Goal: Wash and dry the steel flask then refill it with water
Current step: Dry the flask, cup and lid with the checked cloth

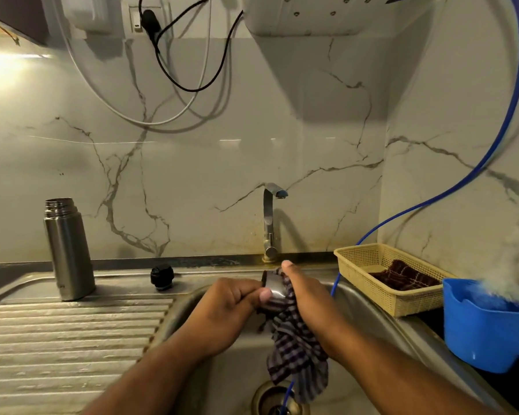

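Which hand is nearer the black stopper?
Left. The left hand is just right of the stopper, nearer the camera; right hand, gripping the cloth, is farther right beyond the cap.

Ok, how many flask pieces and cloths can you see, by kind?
flask: 1
black stopper: 1
steel cap: 1
cloths: 2, the checked cloth round the cap and the dark red cloth in the basket
total: 5

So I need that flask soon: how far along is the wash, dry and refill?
Washing looks done: the steel flask stands open on the drainboard and no water runs from the tap. In hand: the left hand grips the steel cap while the right hand holds the checked cloth against it. Left: likely the black stopper, then refilling and closing.
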The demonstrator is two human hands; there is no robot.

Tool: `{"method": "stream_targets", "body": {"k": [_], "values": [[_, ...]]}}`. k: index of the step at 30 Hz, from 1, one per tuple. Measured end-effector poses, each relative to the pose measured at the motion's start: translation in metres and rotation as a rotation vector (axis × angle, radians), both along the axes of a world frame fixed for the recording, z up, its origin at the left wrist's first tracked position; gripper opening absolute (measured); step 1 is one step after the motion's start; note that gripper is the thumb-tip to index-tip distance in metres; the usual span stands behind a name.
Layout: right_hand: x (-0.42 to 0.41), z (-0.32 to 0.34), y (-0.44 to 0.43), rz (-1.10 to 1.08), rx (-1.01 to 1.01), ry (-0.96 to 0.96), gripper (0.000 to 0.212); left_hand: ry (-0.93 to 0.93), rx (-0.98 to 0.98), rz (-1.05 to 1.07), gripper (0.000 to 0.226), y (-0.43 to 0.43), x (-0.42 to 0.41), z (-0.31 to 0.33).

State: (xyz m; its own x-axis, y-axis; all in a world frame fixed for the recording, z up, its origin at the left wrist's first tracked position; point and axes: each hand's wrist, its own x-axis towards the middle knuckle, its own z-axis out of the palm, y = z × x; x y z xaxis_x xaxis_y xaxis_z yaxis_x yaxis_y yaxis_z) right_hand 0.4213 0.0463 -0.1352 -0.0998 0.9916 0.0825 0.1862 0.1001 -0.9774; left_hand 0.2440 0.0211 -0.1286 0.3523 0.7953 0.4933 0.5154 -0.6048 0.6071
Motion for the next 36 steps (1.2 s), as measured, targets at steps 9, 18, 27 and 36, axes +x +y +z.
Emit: {"method": "stream_targets", "body": {"k": [9,18,27,36], "values": [[0.006,0.000,0.002,-0.041,1.039,-0.586,0.052,-1.029,-0.536,-0.251,0.033,-0.008,0.020,0.006],[-0.001,0.015,-0.014,0.124,-0.327,0.500,0.048,0.165,0.230,0.106,0.021,-0.006,0.010,0.007],[-0.010,0.014,-0.011,-0.069,0.054,0.253,0.056,-0.340,-0.129,-0.023,0.035,0.003,0.016,-0.009],[-0.009,0.004,-0.011,-0.012,0.114,0.079,0.060,-0.631,-0.406,-0.041,0.052,0.005,0.017,-0.013]]}}
